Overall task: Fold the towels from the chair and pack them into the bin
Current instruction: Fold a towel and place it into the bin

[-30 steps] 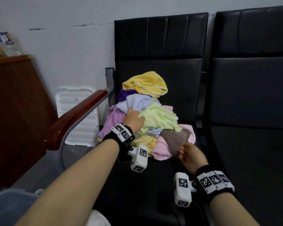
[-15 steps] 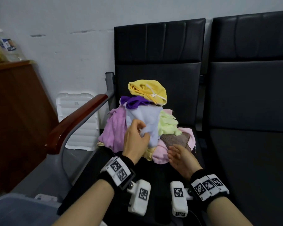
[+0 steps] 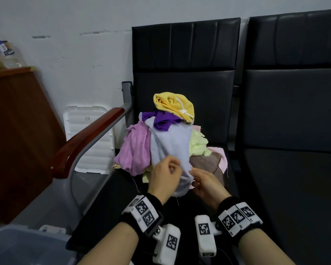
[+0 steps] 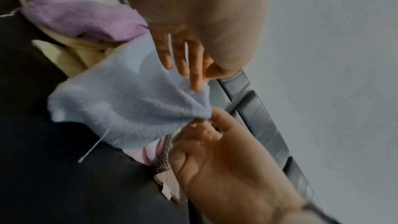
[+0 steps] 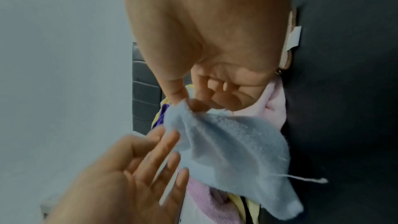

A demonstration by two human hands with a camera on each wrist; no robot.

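Fingers (image 5: 189, 105) of the right hand (image 3: 204, 185) pinch one near corner of the pale blue towel (image 3: 171, 148), thumb and forefinger closed on the cloth, the other fingers curled into the palm. On the left hand (image 3: 165, 177) the fingers are straight and loosely spread against the same bunched edge; whether they grip it I cannot tell.

That towel hangs down the near face of the heap on the chair (image 3: 183, 54). Its far end is caught under the purple towel (image 3: 162, 120) and yellow towel (image 3: 174, 104), so its long axis runs far to near, from the top of the pile down to the hands. Both hands meet at the near end, the left just left of the right.

Freeing it, I judge, means drawing it nearward, which may topple the upper towels. The bin (image 3: 27, 245) sits near left, well apart.
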